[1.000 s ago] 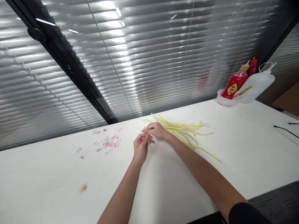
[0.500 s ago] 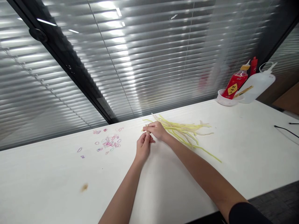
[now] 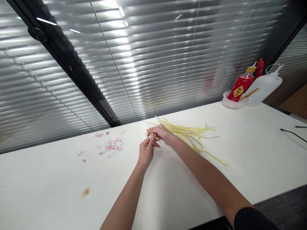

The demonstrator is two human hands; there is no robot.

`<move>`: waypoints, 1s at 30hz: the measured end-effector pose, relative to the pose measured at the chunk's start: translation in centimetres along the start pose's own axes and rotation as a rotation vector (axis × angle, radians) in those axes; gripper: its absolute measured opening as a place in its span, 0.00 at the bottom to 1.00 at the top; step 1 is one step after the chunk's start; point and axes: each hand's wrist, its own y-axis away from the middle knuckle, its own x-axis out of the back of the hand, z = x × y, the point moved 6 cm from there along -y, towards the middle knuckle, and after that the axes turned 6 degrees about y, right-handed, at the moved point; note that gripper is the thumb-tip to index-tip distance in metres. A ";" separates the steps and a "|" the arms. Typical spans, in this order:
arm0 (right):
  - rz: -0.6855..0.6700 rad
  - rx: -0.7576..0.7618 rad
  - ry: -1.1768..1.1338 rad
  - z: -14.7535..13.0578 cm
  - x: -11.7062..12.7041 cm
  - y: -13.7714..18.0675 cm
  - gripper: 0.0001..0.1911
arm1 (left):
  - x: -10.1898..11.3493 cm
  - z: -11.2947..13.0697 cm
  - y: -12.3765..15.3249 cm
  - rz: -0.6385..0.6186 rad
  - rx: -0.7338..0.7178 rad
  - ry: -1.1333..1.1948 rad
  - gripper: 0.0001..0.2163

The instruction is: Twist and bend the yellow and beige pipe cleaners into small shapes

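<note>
My left hand pinches a short upright bundle of cream strands from below, thumb and fingers pressed together. Around the upper end of that bundle, my right hand has its fingertips closed, so the two hands nearly meet. The fingers hide most of the bundle. Behind and beside my right forearm lies a loose pile of long yellow and cream strands, one yellow strand stretching out toward the front right. Left of my hands are small pink, purple and red elastic bands, scattered on the white table.
At the back right, a shallow clear plastic bowl holds a tilted red bottle. A white squeeze bottle leans beside it. Thin black cable-like pieces lie at the right edge. Window blinds rise behind the table.
My left hand has slid slightly down and left along the cream bundle, baring more of it between the hands. My right hand stays almost in place.
</note>
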 end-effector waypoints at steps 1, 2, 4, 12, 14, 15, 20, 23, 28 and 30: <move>0.038 -0.011 0.014 0.2 0.1 -0.1 0.13 | 0.0 -0.1 0.0 -0.002 0.015 0.015 0.15; 0.079 -0.022 0.037 0.3 0.1 -0.1 0.14 | 0.0 -0.3 -0.1 -0.006 0.031 0.032 0.15; 0.123 -0.030 0.087 0.4 0.2 0.0 0.14 | -0.1 -0.5 -0.1 -0.029 0.059 0.080 0.16; -0.170 0.050 0.149 -1.0 -0.2 1.0 0.18 | -1.3 -0.5 0.9 -0.170 0.304 0.427 0.16; -0.224 0.063 0.109 -0.9 -0.3 1.0 0.19 | -1.4 -0.4 1.3 -0.203 0.378 0.484 0.15; -0.251 0.060 0.078 -0.8 -0.4 1.1 0.19 | -1.5 -0.4 1.5 -0.222 0.408 0.505 0.15; -0.353 -0.022 -0.086 0.0 -1.7 1.3 0.16 | -1.4 -0.5 2.0 -0.308 0.503 0.515 0.16; -0.308 -0.041 -0.135 0.1 -1.7 1.2 0.16 | -1.3 -0.5 1.8 -0.295 0.492 0.521 0.15; -0.187 -0.043 -0.048 0.4 -0.7 0.4 0.15 | -1.0 -0.5 0.9 -0.201 0.401 0.456 0.14; -0.078 -0.019 0.065 0.6 0.0 0.0 0.15 | -0.7 -0.6 0.5 -0.160 0.346 0.384 0.14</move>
